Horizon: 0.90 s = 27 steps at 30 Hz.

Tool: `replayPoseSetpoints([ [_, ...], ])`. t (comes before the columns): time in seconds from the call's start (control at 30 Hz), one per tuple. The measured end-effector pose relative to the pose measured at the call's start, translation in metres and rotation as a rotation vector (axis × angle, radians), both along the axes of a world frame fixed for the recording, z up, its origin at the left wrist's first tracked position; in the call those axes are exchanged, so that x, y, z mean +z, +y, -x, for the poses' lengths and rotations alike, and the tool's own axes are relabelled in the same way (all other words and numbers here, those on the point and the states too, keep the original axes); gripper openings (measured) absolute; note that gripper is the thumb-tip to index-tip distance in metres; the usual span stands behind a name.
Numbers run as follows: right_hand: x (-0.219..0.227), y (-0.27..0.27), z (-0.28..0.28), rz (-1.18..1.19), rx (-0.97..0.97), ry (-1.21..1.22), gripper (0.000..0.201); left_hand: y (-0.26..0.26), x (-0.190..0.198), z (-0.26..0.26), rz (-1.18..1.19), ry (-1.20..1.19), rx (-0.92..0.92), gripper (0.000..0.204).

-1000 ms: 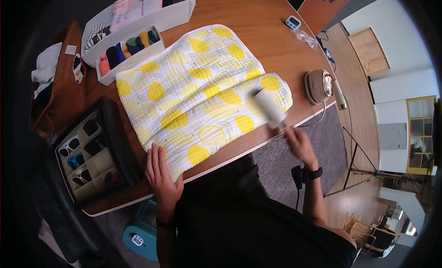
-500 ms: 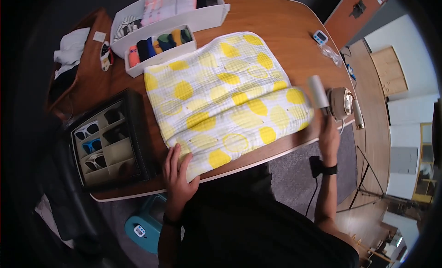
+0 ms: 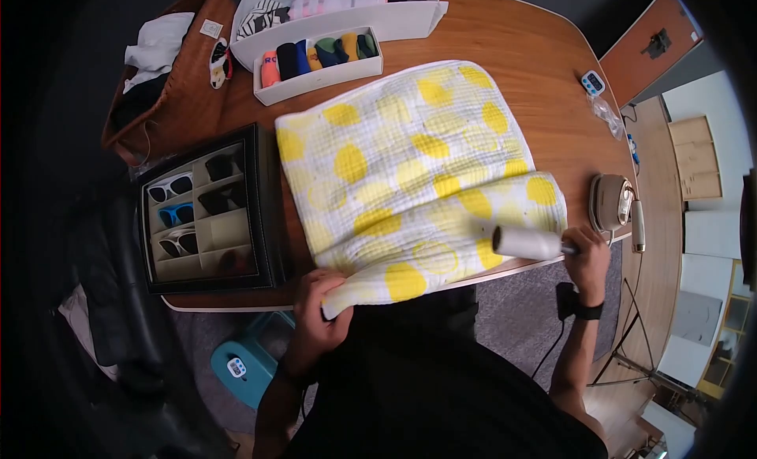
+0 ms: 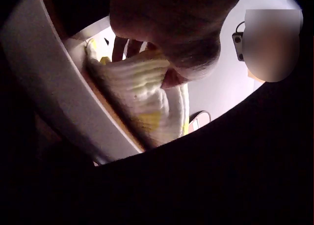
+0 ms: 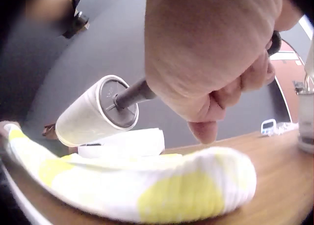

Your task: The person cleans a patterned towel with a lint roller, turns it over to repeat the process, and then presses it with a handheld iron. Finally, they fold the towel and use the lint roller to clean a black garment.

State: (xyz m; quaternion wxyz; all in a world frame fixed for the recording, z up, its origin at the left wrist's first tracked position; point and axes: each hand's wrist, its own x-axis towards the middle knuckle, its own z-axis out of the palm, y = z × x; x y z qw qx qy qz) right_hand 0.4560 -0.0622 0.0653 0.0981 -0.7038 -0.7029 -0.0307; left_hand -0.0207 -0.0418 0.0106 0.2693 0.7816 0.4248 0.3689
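A white muslin cloth [image 3: 430, 147] with yellow spots lies on the wooden table, its near part folded over in a soft ridge. At its near left corner my left hand [image 3: 318, 315] pinches the fabric between thumb and fingers; the left wrist view shows the cloth [image 4: 142, 90] bunched up there. My right hand [image 3: 590, 263] grips the dark handle of a lint roller [image 3: 527, 244]. In the head view the white roll overlaps the cloth's near right edge. Seen from the right wrist, the roller [image 5: 81, 117] is tilted above the folded edge.
Left of the cloth stands a black sunglasses case [image 3: 272, 214]. Behind it are a brown basket [image 3: 193, 88] with clothes and a white box [image 3: 315, 87] of rolled socks. A garment steamer [image 3: 609, 203] stands at the right edge, with a small timer [image 3: 592, 83] farther back.
The lint roller swings off the cloth to the right, then back over its near right edge. My left hand goes from lying flat on the corner to pinching it. The head view shifts.
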Motion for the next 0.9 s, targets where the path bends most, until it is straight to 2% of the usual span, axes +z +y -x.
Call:
replayPoseSetpoints([
  [0.03, 0.017, 0.001, 0.005, 0.0, -0.061, 0.021, 0.011, -0.007, 0.001, 0.002, 0.146, -0.156, 0.061, 0.036],
  [0.07, 0.025, 0.0, -0.002, 0.016, -0.06, 0.114, 0.015, -0.012, 0.002, 0.003, 0.293, -0.312, 0.117, 0.035],
  [0.13, 0.025, 0.002, -0.013, 0.125, 0.026, 0.273, 0.036, -0.014, -0.001, 0.005, 0.325, -0.319, 0.117, 0.035],
  [0.2, 0.02, 0.009, -0.005, 0.316, -0.044, 0.496, 0.068, -0.013, -0.005, 0.001, 0.374, -0.374, 0.236, 0.037],
  [0.23, 0.007, 0.011, -0.013, 0.39, -0.048, 0.459, 0.086, -0.015, -0.01, 0.001, 0.388, -0.373, 0.242, 0.039],
  [0.27, -0.004, 0.015, -0.013, 0.368, -0.016, 0.468, 0.089, -0.018, -0.016, -0.002, 0.387, -0.379, 0.249, 0.039],
  [0.33, -0.022, 0.022, -0.014, 0.294, -0.007, 0.439, 0.08, -0.022, -0.025, -0.007, 0.438, -0.486, 0.355, 0.039],
  [0.47, -0.021, 0.031, -0.03, 0.369, 0.02, 0.425, 0.066, -0.022, -0.027, -0.014, 0.412, -0.471, 0.432, 0.038],
  [0.53, -0.022, 0.033, -0.034, 0.095, 0.186, 0.502, 0.055, -0.017, -0.025, -0.018, 0.397, -0.476, 0.444, 0.038],
  [0.57, -0.013, 0.03, -0.036, 0.207, 0.083, 0.567, 0.047, -0.015, -0.024, -0.02, 0.383, -0.478, 0.456, 0.038],
  [0.6, -0.008, 0.032, -0.035, 0.209, 0.083, 0.563, 0.047, -0.013, -0.023, -0.022, 0.384, -0.481, 0.457, 0.038],
  [0.67, -0.002, 0.035, -0.033, 0.223, 0.121, 0.635, 0.032, -0.008, -0.021, -0.025, 0.406, -0.473, 0.486, 0.038],
  [0.7, -0.009, 0.029, -0.045, 0.28, 0.041, 0.669, 0.025, -0.005, -0.022, -0.026, 0.408, -0.474, 0.484, 0.038],
  [0.73, -0.012, 0.026, -0.051, 0.28, 0.04, 0.667, 0.025, -0.002, -0.023, -0.026, 0.413, -0.51, 0.499, 0.037],
  [0.8, -0.016, 0.024, -0.059, 0.291, -0.145, 0.801, 0.025, 0.004, -0.026, -0.027, 0.419, -0.544, 0.514, 0.037],
  [0.9, -0.003, 0.032, -0.063, 0.2, -0.187, 0.886, 0.028, 0.01, -0.026, -0.034, 0.36, -0.615, 0.482, 0.035],
])
